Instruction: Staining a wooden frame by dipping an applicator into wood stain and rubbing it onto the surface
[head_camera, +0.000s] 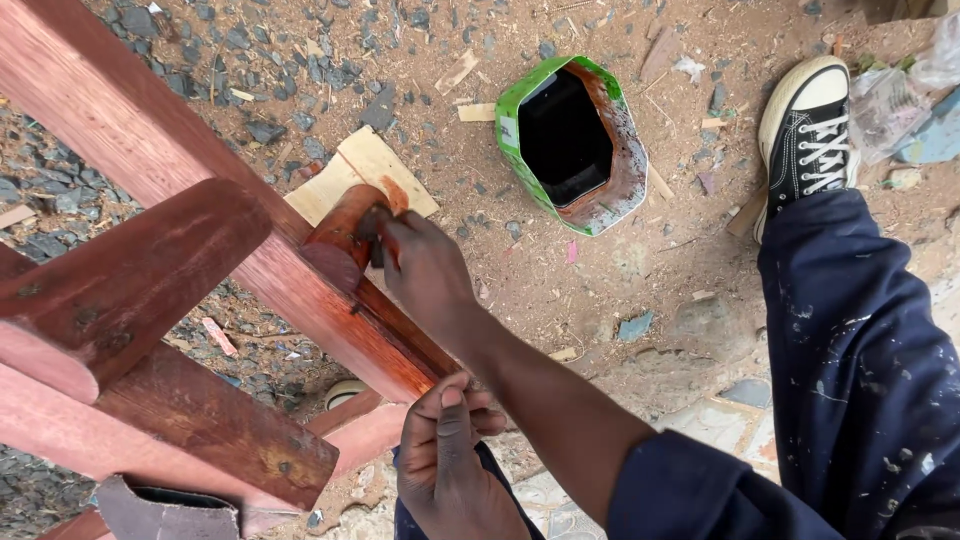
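1. The wooden frame (150, 150) fills the left half of the picture: reddish-brown stained beams, glossy where the colour is wet, paler and pinkish on the lower pieces.
2. A short rounded stub (340, 240) juts from the long beam near the middle of the picture, dark red on its end face.
3. My right hand (425, 265) reaches in from the lower right, forearm running diagonally up, fingers pinched around something small and dark pressed against the stub; I cannot tell what it is.
4. My left hand (445, 460) sits at the bottom centre, fingers curled against the lower end of the long beam, thumb pointing up.
5. The long beam runs diagonally from the upper left corner down toward the bottom centre.
6. A cut-open green container (515, 110) with stain-smeared walls stands on the sawdust-strewn ground (640, 270) in the upper middle, well apart from my hands.
7. My black-and-white sneaker (810, 130) lies at upper right.
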